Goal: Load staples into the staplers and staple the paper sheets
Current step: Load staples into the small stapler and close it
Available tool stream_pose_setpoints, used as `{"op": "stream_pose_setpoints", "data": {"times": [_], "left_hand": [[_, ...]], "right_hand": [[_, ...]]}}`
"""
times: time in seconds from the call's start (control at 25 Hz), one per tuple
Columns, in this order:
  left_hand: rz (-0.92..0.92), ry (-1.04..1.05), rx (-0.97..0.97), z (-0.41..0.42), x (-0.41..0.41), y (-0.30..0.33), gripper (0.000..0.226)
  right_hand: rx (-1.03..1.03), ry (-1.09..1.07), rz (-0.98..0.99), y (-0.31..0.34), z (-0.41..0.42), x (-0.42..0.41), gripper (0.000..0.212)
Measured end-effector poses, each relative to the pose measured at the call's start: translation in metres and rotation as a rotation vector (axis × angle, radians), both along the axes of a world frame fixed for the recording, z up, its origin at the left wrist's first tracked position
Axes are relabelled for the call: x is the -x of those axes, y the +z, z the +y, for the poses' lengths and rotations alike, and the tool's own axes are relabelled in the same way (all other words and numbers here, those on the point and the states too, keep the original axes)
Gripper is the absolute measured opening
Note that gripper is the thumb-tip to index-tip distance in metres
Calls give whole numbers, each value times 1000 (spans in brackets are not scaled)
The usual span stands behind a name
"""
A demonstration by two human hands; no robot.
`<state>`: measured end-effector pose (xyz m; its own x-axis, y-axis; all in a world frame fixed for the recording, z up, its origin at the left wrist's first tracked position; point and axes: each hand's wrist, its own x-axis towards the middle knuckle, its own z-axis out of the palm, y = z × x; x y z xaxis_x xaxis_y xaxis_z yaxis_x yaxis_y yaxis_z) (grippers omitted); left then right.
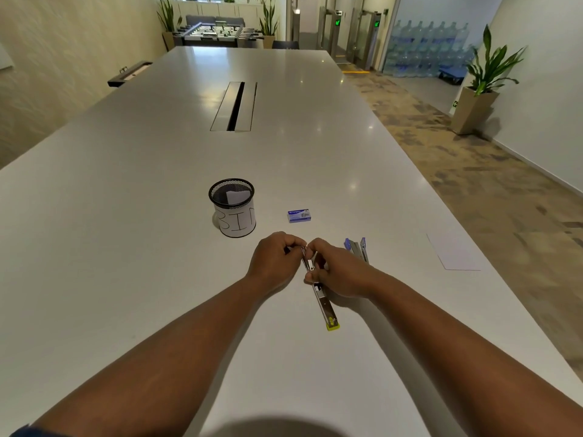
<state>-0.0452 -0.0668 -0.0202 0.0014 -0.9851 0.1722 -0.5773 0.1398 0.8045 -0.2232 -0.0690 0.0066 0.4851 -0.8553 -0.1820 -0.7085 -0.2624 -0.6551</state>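
Head view: I see both hands meeting over an opened yellow-ended stapler [321, 294] lying flat on the white table [126, 216]. Left hand [274, 263] curled at its far end; right hand [340, 272] pinches the metal rail mid-length. Blue stapler [358, 249] lies opened just right of the right hand. Staple box [299, 215] beyond, mesh cup marked "BIN" [233, 211] to its left. Paper sheet [454, 252] sits well apart, far right.
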Motion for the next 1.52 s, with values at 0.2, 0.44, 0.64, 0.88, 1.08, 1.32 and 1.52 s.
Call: {"op": "stream_pose_setpoints", "data": {"times": [0.2, 0.44, 0.64, 0.88, 1.08, 1.32, 1.52], "left_hand": [[0, 33, -13, -1, 1, -4, 14], [6, 70, -34, 0, 6, -1, 12], [20, 82, -41, -3, 5, -3, 11], [32, 83, -40, -2, 6, -3, 8], [89, 102, 44, -7, 7, -4, 11], [-77, 131, 90, -52, 5, -7, 39], [-197, 90, 49, -95, -1, -13, 52]], "right_hand": [[207, -124, -96, -14, 20, 0, 28], [280, -236, -168, -23, 32, -2, 32], [293, -225, -184, -26, 32, -4, 35], [303, -214, -190, -27, 32, -3, 26], [246, -237, -360, -11, 23, 0, 39], [420, -304, -64, 14, -35, 5, 27], [395, -223, 139, 15, -88, 5, 41]]}}
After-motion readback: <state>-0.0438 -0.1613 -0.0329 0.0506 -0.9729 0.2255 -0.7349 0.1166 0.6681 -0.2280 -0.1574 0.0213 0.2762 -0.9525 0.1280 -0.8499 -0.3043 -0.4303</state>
